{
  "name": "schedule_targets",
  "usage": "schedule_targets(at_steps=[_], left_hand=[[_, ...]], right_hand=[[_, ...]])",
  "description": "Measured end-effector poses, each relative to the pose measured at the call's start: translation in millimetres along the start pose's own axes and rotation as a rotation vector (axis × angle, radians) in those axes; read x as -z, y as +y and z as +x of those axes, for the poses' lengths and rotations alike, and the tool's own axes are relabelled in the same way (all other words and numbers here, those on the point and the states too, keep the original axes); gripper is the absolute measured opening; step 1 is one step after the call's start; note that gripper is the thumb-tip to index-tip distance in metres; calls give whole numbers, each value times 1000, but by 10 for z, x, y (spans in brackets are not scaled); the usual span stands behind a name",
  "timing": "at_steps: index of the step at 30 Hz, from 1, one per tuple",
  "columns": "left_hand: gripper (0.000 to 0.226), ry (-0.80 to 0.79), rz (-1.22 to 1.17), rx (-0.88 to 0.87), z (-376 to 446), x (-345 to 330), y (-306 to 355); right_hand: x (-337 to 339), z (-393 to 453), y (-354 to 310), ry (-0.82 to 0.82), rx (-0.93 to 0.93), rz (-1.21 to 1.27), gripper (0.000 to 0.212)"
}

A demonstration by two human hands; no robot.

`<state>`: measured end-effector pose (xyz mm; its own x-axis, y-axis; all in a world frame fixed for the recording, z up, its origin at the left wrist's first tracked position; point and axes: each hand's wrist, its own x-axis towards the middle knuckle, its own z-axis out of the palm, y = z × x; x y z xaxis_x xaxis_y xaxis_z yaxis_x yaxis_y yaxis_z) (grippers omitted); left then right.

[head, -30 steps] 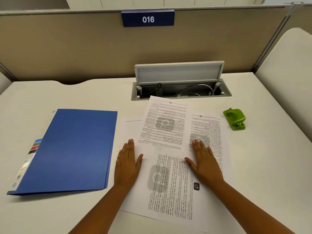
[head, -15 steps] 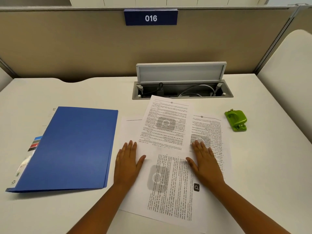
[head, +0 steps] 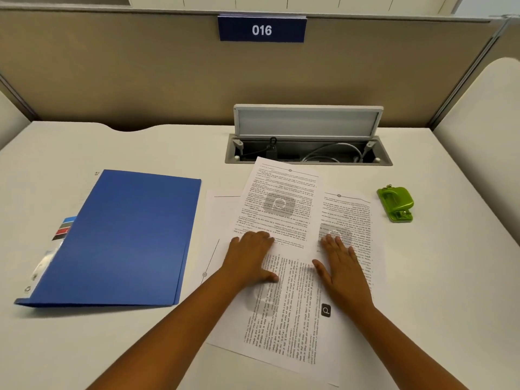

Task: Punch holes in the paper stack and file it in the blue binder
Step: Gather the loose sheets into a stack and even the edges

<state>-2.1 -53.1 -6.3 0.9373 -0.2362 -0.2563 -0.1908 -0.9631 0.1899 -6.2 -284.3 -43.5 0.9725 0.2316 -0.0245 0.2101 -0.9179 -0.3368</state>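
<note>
Several printed paper sheets (head: 284,212) lie fanned out and overlapping in the middle of the white desk (head: 439,277). My left hand (head: 250,257) presses flat on the sheets, its fingers bent slightly at the lower edge of the top sheet. My right hand (head: 342,266) lies flat on the sheets with fingers spread. The blue binder (head: 123,240) lies closed on the desk to the left of the papers. A small green hole punch (head: 396,204) sits to the right of the papers, apart from both hands.
An open cable tray (head: 308,153) with its raised lid and cables is set into the desk behind the papers. A beige partition with a sign "016" (head: 261,29) closes off the back. A rounded divider (head: 484,142) stands at the right.
My left hand has slid rightward and forward onto the middle of the sheets. My right hand has barely moved.
</note>
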Motion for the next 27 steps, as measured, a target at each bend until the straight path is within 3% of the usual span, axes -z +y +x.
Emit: schedule_targets(at_steps=[14,16,21,24,27], left_hand=[[81,-92,17,-7,280,154,16],[72,-66,-22,7,306,175,-1],[25,29,-140,23,327,278,-60],[11,42,-311,39,295,345,-106],[7,59,-452,62,220,405,-163]], right_hand=[[-11,11,17,-11,3,-4,92],[-5,11,10,-9,5,11,92],[23,-2,6,11,-2,92,91],[47,-11,-6,67,-45,251,89],[137,-28,-34,145,-153,581,89]])
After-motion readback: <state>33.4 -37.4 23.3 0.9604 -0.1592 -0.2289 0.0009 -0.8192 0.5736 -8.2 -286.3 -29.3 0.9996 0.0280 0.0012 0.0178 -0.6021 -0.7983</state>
